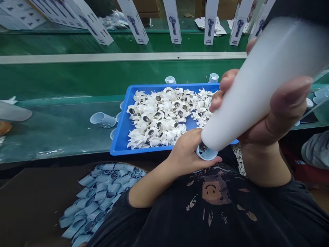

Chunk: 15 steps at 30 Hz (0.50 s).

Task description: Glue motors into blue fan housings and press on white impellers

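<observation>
My right hand (277, 113) is wrapped round a large white plastic tool (259, 82) shaped like a cone, held close to the camera with its narrow end pointing down. That end rests on a small pale blue round housing (207, 153), which my left hand (186, 154) grips from the left side just above my lap. Behind both hands, a blue tray (120, 139) holds several white fan impellers (156, 116) with dark centres.
Loose pale blue housings (102, 120) lie on the green conveyor beside and behind the tray. A brown box at lower left holds several more blue housings (100, 199). White product cartons (172, 20) stand in a row on the far belt.
</observation>
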Each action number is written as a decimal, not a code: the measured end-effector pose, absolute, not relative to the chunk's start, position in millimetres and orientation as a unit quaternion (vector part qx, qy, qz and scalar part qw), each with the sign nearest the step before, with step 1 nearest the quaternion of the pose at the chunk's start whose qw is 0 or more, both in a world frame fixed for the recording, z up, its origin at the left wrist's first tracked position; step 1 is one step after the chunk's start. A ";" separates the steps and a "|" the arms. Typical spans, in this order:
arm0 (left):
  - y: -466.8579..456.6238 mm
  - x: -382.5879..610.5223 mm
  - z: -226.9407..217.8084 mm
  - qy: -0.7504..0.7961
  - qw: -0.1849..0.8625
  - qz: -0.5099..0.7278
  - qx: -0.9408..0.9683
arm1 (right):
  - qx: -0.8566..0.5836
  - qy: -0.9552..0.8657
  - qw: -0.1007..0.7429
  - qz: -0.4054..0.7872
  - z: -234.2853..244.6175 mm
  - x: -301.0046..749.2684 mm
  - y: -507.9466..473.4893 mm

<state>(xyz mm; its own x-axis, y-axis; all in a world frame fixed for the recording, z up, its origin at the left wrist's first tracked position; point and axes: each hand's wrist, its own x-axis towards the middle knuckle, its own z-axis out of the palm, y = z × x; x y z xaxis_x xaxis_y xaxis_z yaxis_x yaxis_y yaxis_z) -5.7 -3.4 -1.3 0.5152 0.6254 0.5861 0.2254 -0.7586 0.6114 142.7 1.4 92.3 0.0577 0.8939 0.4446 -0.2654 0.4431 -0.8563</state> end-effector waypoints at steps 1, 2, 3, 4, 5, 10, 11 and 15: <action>-3.2 -5.6 -2.4 0.253 0.236 0.426 0.836 | -0.311 -0.529 0.662 0.431 93.6 142.6 0.7; -3.0 -5.6 -3.2 0.253 0.235 0.429 0.835 | -0.324 -0.531 0.656 0.428 95.1 142.9 0.0; -3.0 -5.7 -3.8 0.252 0.236 0.429 0.835 | -0.335 -0.537 0.646 0.427 96.8 143.6 -0.6; -3.1 -5.8 -4.1 0.251 0.237 0.427 0.836 | -0.348 -0.547 0.631 0.426 98.8 144.7 -1.0; -3.6 -5.8 -4.0 0.250 0.238 0.427 0.836 | -0.364 -0.561 0.610 0.425 100.8 146.1 -1.3; -8.7 -7.4 2.8 0.273 0.295 0.404 0.822 | -0.433 -0.585 0.534 0.430 107.8 152.4 0.8; -8.8 -9.9 3.8 0.278 0.322 0.378 0.822 | -0.432 -0.582 0.535 0.435 107.5 154.2 1.5; 1.4 -35.0 -7.8 0.312 0.346 0.276 0.841 | -0.415 -0.556 0.610 0.383 97.8 175.0 2.6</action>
<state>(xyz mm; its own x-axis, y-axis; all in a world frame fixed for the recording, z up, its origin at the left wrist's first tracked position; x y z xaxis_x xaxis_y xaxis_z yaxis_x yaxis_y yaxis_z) -35.0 1.4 -7.8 0.6536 0.7149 0.2483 0.3334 -0.5665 0.7536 175.0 2.6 97.8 0.0885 0.9286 0.3604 -0.0049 0.3622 -0.9321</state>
